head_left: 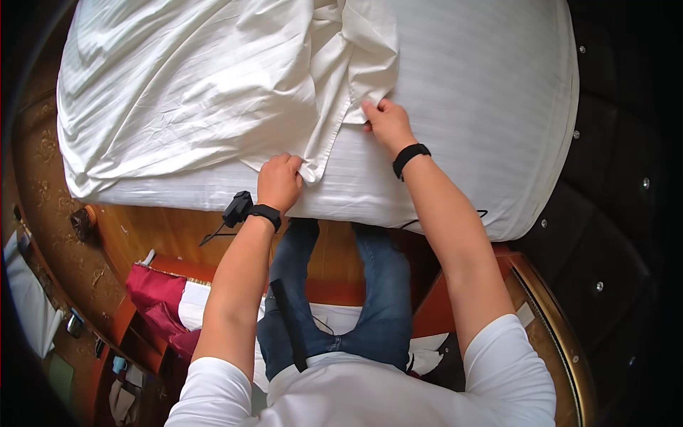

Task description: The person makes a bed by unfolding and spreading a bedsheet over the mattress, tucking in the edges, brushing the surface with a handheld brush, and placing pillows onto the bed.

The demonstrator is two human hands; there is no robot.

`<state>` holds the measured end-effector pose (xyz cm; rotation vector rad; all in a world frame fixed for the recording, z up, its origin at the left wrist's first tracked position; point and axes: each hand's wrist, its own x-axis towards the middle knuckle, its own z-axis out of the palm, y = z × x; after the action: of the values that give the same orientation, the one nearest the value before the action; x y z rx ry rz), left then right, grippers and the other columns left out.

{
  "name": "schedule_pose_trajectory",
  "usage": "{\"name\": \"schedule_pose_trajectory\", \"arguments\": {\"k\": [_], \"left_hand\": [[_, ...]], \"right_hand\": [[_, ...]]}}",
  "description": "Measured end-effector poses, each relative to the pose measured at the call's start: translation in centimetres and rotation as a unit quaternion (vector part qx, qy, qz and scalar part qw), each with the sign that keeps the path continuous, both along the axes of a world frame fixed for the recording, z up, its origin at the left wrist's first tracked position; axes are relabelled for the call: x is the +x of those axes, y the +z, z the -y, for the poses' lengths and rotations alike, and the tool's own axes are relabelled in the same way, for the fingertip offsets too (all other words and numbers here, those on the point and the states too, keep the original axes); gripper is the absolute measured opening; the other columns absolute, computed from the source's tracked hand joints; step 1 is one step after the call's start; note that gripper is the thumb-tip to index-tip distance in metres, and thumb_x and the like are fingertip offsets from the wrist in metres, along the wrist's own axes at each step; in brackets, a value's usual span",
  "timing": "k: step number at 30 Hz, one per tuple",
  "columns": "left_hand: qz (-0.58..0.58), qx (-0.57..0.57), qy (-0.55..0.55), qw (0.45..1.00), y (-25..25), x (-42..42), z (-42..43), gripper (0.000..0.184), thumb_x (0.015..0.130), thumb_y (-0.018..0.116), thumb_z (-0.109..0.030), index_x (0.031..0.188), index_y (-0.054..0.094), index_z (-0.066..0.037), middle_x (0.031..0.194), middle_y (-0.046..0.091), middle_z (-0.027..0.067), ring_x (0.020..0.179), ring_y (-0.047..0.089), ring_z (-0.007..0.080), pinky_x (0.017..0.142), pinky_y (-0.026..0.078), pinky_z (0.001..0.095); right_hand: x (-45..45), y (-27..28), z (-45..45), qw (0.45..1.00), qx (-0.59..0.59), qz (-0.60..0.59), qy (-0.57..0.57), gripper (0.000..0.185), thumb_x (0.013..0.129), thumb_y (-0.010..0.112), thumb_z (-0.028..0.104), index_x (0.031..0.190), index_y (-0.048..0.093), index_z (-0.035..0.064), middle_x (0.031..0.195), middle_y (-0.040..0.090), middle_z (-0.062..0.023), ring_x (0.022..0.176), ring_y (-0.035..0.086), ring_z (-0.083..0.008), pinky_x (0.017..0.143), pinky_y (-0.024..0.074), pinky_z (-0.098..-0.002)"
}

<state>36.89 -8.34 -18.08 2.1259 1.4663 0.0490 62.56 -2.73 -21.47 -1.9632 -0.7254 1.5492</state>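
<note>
A rumpled white sheet [220,85] covers the left and middle of a bed whose striped white mattress cover [469,107] shows on the right. My right hand [388,124] pinches the sheet's hemmed edge between thumb and fingers, over the mattress. Lower and to the left, my left hand [280,181] lies at the near edge of the bed, its fingers closed on the sheet near a folded corner. Both wrists wear black bands, and a small black device [237,208] is at the left one.
Dark padded panels with shiny studs [600,286] rise at the right. A wooden cabinet with gold trim [562,334] stands at the lower right. Dark red cloth [160,302] and white fabric lie behind my legs. Patterned carpet [53,192] runs along the left.
</note>
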Motion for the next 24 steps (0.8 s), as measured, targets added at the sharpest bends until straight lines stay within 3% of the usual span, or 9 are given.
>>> {"name": "schedule_pose_trajectory", "arguments": {"k": [2, 6, 8, 12, 16, 17, 20, 22, 24], "left_hand": [[0.068, -0.025, 0.051, 0.996, 3.6, 0.3, 0.4, 0.007, 0.082, 0.058, -0.010, 0.084, 0.060, -0.004, 0.079, 0.060, 0.0149, 0.079, 0.058, 0.0360, 0.071, 0.046, 0.0461], [0.187, -0.269, 0.124, 0.937, 14.8, 1.4, 5.0, 0.020, 0.092, 0.052, -0.017, 0.081, 0.061, -0.003, 0.073, 0.059, 0.0210, 0.069, 0.058, 0.0400, 0.060, 0.044, 0.0454], [0.240, -0.210, 0.004, 0.948, 18.6, 4.7, 8.9, 0.023, 0.091, 0.055, -0.021, 0.078, 0.061, -0.003, 0.069, 0.058, 0.0196, 0.066, 0.057, 0.0406, 0.059, 0.044, 0.0481], [0.305, -0.371, -0.229, 0.847, 23.7, 15.8, 15.2, 0.022, 0.088, 0.056, -0.022, 0.078, 0.063, -0.004, 0.072, 0.060, 0.0196, 0.072, 0.057, 0.0422, 0.064, 0.045, 0.0492], [0.377, -0.461, -0.319, 0.737, 27.1, 26.3, 19.2, 0.036, 0.095, 0.052, -0.028, 0.075, 0.060, 0.000, 0.072, 0.060, 0.0221, 0.073, 0.058, 0.0426, 0.067, 0.045, 0.0492], [0.393, -0.472, -0.340, 0.712, 28.1, 28.6, 19.6, 0.039, 0.097, 0.050, -0.030, 0.075, 0.060, 0.000, 0.071, 0.060, 0.0225, 0.073, 0.058, 0.0427, 0.067, 0.045, 0.0489], [0.437, -0.431, -0.373, 0.695, 29.4, 33.0, 19.7, 0.043, 0.098, 0.048, -0.033, 0.075, 0.059, 0.002, 0.073, 0.060, 0.0230, 0.074, 0.058, 0.0428, 0.068, 0.045, 0.0481], [0.449, -0.426, -0.359, 0.699, 30.6, 34.2, 19.0, 0.043, 0.098, 0.048, -0.033, 0.074, 0.059, 0.002, 0.073, 0.060, 0.0227, 0.074, 0.058, 0.0425, 0.068, 0.045, 0.0478], [0.448, -0.420, -0.350, 0.707, 32.0, 34.4, 18.2, 0.042, 0.098, 0.050, -0.032, 0.074, 0.059, 0.001, 0.069, 0.059, 0.0219, 0.069, 0.057, 0.0418, 0.065, 0.046, 0.0468]], "right_hand": [[3.8, 0.7, -1.5, 0.999, 0.037, 0.029, -0.013, 0.036, 0.090, 0.061, 0.035, 0.085, 0.064, -0.0005, 0.069, 0.063, -0.0106, 0.062, 0.061, -0.0208, 0.064, 0.0482, -0.0359], [25.0, 6.6, -6.5, 0.887, 0.102, 0.447, 0.049, 0.032, 0.088, 0.054, 0.030, 0.092, 0.067, 0.0007, 0.083, 0.067, -0.0212, 0.078, 0.064, -0.0381, 0.071, 0.0490, -0.0444], [34.5, 13.4, -9.9, 0.848, 0.119, 0.516, 0.018, 0.030, 0.086, 0.053, 0.028, 0.093, 0.069, 0.0036, 0.088, 0.068, -0.0216, 0.084, 0.064, -0.0405, 0.072, 0.0491, -0.0454], [41.7, 28.0, -18.1, 0.902, 0.262, 0.304, -0.159, 0.021, 0.091, 0.052, 0.014, 0.098, 0.067, 0.0003, 0.075, 0.068, -0.0100, 0.058, 0.063, -0.0134, 0.050, 0.0461, -0.0278], [41.4, 41.5, -24.8, 0.848, 0.452, 0.194, -0.199, 0.027, 0.094, 0.049, 0.013, 0.116, 0.062, 0.0049, 0.098, 0.071, -0.0070, 0.075, 0.069, -0.0141, 0.064, 0.0474, -0.0234], [42.0, 44.1, -25.8, 0.849, 0.457, 0.206, -0.168, 0.041, 0.095, 0.056, 0.021, 0.131, 0.050, 0.0030, 0.118, 0.065, -0.0140, 0.103, 0.065, -0.0205, 0.081, 0.0499, -0.0288], [41.1, 45.9, -27.0, 0.821, 0.513, 0.221, -0.119, 0.026, 0.096, 0.046, 0.018, 0.111, 0.066, 0.0111, 0.096, 0.067, 0.0023, 0.085, 0.060, -0.0082, 0.071, 0.0449, -0.0251], [41.5, 42.3, -26.2, 0.812, 0.490, 0.315, -0.026, 0.066, 0.092, 0.062, 0.024, 0.145, 0.030, 0.0011, 0.139, 0.047, -0.0232, 0.127, 0.049, -0.0285, 0.102, 0.0395, -0.0346], [37.2, 37.9, -19.9, 0.852, 0.445, 0.275, -0.030, 0.080, 0.090, 0.065, 0.027, 0.149, 0.018, -0.0015, 0.149, 0.031, -0.0273, 0.137, 0.035, -0.0313, 0.111, 0.0293, -0.0350]]}}
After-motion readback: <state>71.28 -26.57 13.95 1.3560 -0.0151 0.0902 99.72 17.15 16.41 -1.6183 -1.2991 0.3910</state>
